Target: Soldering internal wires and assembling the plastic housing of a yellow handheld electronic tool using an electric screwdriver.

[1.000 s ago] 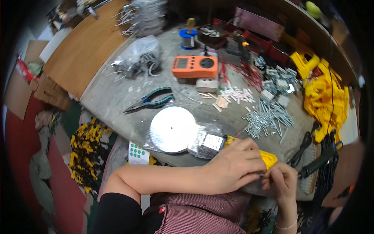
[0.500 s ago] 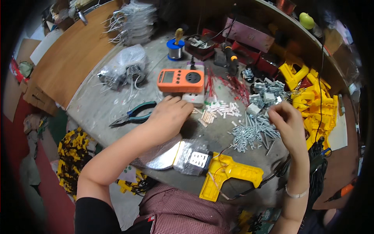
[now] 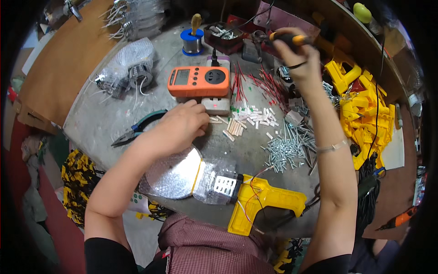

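My right hand (image 3: 299, 59) is raised at the far right, its fingers wrapped around a tool with a black and orange handle (image 3: 292, 38); motion blurs it. My left hand (image 3: 185, 123) rests with curled fingers on the grey table, just below an orange meter (image 3: 198, 82) with a socket and small screen. Whether anything lies under those fingers is hidden. Pliers (image 3: 141, 125) with dark teal handles lie beside my left wrist. Near me is an open yellow gun-shaped housing half (image 3: 267, 198) with wires in it, joined to a bubble-wrapped round lamp part (image 3: 175, 176).
Piles of screws (image 3: 283, 153), small white sleeves (image 3: 260, 116) and red wires (image 3: 239, 86) lie mid-table. More yellow housings (image 3: 365, 114) are heaped at right. A solder spool (image 3: 192, 43) stands at the back, and a bubble-wrapped part (image 3: 127, 64) lies at left.
My right hand has gone from beside the screws up to the back of the table and taken hold of the orange-and-black-handled tool. My left hand stays near the meter. The whole view has shifted slightly.
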Available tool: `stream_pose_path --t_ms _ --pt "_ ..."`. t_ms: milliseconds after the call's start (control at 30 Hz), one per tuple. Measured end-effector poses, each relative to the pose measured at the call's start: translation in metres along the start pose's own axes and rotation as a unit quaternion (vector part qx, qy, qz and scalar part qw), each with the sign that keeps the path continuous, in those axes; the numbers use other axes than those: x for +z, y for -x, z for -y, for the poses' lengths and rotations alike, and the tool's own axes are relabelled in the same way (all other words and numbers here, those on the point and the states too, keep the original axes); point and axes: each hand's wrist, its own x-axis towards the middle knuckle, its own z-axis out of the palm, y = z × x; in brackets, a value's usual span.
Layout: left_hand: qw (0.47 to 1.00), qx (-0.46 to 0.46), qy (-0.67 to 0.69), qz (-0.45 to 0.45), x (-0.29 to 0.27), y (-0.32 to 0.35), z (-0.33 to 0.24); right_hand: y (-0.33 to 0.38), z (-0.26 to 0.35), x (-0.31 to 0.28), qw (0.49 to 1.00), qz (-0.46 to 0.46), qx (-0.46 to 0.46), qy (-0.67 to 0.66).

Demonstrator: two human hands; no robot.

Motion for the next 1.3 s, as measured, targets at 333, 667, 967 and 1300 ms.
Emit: stream_pose_path --t_ms 333,667,967,1300 --pt "0.977 0.123 0.098 -0.143 -0.018 0.007 -0.086 0.068 0.210 -0.101 0.971 -0.065 0.229 0.022" --pt "0.969 0.116 0.141 -0.170 0.002 -0.005 -0.088 0.083 0.214 -0.086 0.971 -0.050 0.235 -0.002" --pt "0.970 0.112 0.134 -0.172 0.005 -0.006 -0.086 0.082 0.211 -0.086 0.971 -0.034 0.236 -0.005" --pt "0.973 0.106 0.128 -0.160 0.009 -0.008 -0.085 0.081 0.209 -0.079 0.971 -0.057 0.231 0.037"
